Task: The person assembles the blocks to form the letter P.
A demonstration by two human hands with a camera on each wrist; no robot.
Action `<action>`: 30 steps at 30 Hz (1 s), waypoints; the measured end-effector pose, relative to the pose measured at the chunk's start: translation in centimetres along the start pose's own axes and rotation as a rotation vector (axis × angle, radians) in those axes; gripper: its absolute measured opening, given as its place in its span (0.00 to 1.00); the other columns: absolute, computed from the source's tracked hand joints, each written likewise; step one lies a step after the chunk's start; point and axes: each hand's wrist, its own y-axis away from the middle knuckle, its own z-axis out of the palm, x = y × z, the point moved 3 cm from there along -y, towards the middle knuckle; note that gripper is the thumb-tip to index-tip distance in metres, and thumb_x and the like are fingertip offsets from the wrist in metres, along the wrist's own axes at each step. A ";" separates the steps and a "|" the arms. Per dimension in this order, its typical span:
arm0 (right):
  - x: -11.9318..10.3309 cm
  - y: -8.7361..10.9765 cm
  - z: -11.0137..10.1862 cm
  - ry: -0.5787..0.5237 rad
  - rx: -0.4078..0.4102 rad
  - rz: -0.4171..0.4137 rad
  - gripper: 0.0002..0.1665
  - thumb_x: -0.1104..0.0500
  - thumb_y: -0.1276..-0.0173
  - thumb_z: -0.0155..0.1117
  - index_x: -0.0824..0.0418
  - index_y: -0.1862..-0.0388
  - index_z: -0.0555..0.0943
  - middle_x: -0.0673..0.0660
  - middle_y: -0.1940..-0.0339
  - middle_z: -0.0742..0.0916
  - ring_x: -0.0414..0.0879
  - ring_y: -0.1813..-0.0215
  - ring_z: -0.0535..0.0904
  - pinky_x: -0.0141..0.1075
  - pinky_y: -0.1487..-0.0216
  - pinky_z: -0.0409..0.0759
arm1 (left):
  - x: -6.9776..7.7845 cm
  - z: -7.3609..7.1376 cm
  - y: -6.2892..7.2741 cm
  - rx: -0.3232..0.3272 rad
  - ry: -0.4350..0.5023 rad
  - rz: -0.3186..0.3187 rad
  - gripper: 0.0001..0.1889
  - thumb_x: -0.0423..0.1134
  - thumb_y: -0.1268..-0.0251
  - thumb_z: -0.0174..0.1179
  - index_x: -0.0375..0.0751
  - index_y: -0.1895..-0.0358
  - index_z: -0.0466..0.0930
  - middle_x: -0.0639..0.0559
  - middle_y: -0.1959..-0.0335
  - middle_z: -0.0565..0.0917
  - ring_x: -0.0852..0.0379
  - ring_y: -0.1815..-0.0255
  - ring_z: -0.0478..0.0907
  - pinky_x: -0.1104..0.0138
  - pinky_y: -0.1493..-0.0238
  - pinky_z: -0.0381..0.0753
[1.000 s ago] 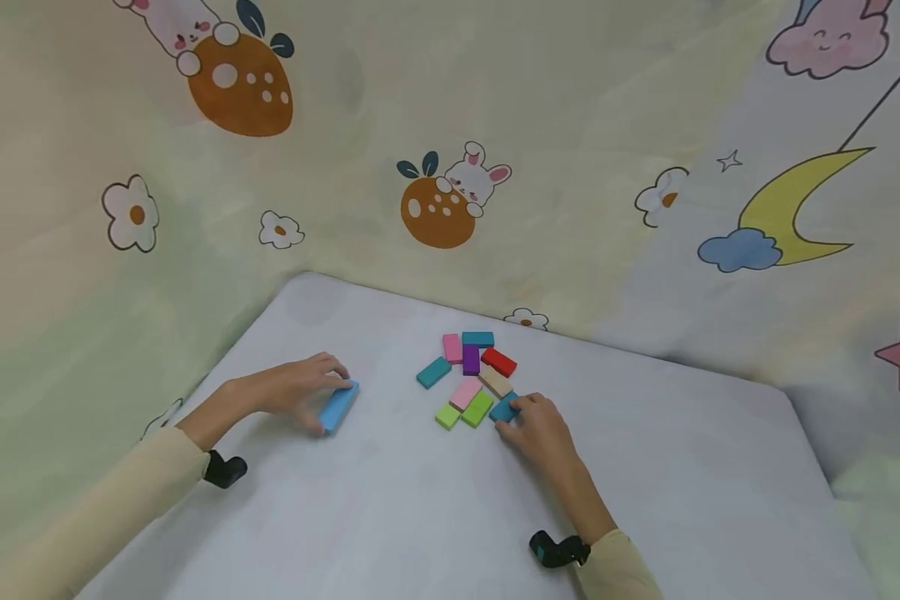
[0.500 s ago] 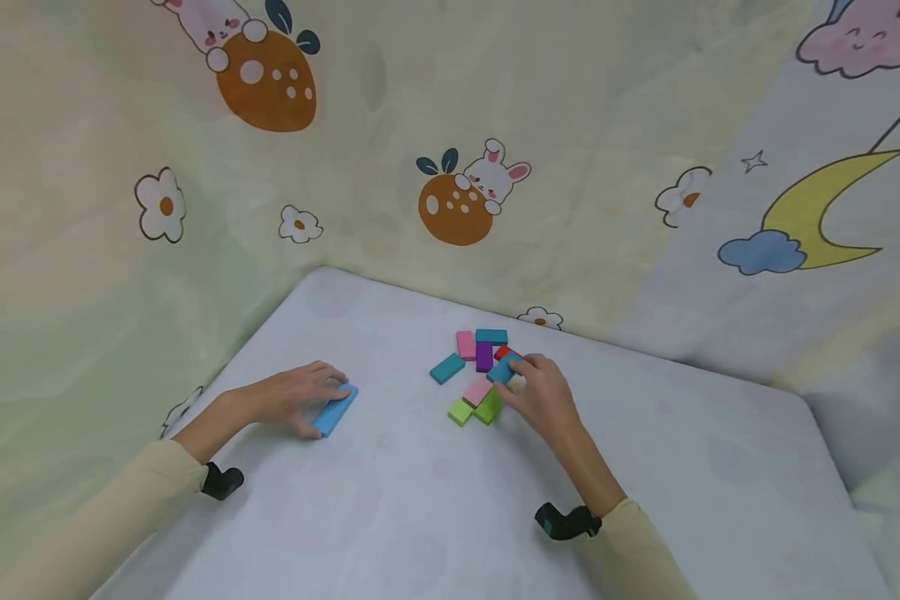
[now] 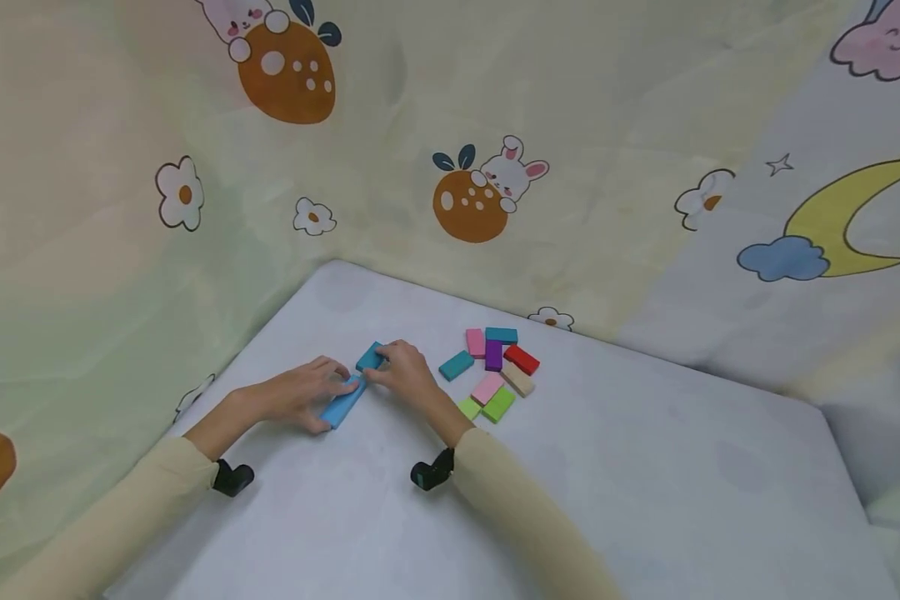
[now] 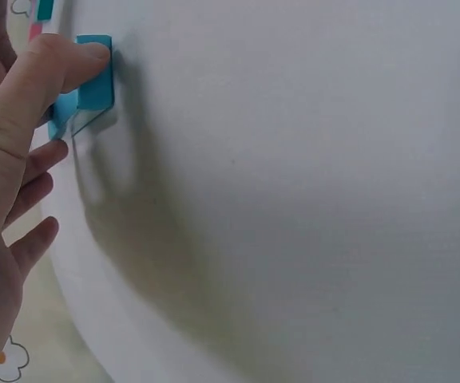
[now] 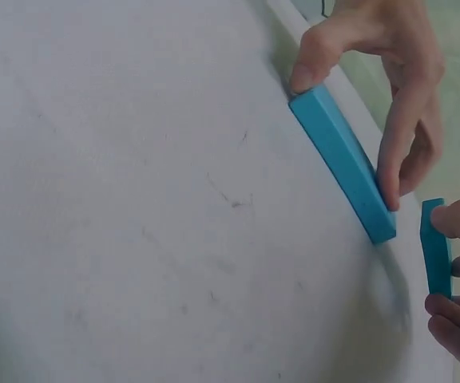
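Observation:
My left hand point(image 3: 300, 396) holds a long light-blue block point(image 3: 342, 407) at the left of the white table. In the right wrist view the thumb presses one end of this long block point(image 5: 346, 163) and a finger touches near its other end. My right hand point(image 3: 411, 377) pinches a shorter blue block point(image 3: 370, 357) between thumb and fingers, just beyond the far end of the long one. From the right wrist, the short block point(image 5: 436, 247) shows apart from the long block. In the left wrist view, the left thumb covers part of the near blue end point(image 4: 96, 86).
Right of my hands lies a loose cluster of several blocks: teal point(image 3: 456, 366), purple point(image 3: 493, 355), red point(image 3: 522, 359), tan point(image 3: 517, 379), pink point(image 3: 487, 388) and green point(image 3: 498, 404). A patterned cloth backdrop point(image 3: 390, 200) rises behind the table's far edge.
My right hand has lifted the short blue block from the cluster and carried it left to the long block. The left hand keeps its hold on the long block. The head view has shifted slightly.

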 end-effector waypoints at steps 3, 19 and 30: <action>-0.1 -0.9 1.7 0.013 -0.014 0.034 0.27 0.49 0.35 0.68 0.65 0.44 0.81 0.59 0.48 0.86 0.47 0.47 0.81 0.35 0.48 0.80 | -0.1 0.3 0.1 0.000 0.033 -0.018 0.39 0.49 0.49 0.69 0.43 0.31 0.69 0.45 0.39 0.72 0.50 0.40 0.67 0.55 0.43 0.76; 0.2 -1.1 2.0 0.106 -0.048 0.010 0.21 0.50 0.34 0.66 0.63 0.49 0.84 0.57 0.54 0.86 0.43 0.53 0.80 0.32 0.54 0.79 | 0.1 0.2 0.2 0.049 0.042 0.025 0.39 0.48 0.49 0.70 0.40 0.32 0.69 0.41 0.36 0.71 0.46 0.38 0.68 0.52 0.41 0.76; 0.0 -1.5 2.3 0.213 -0.079 -0.055 0.18 0.47 0.34 0.66 0.59 0.56 0.87 0.53 0.63 0.86 0.39 0.64 0.74 0.27 0.65 0.72 | 0.7 -0.1 0.4 0.041 0.052 -0.004 0.39 0.47 0.49 0.70 0.38 0.32 0.68 0.39 0.36 0.70 0.45 0.37 0.68 0.51 0.41 0.76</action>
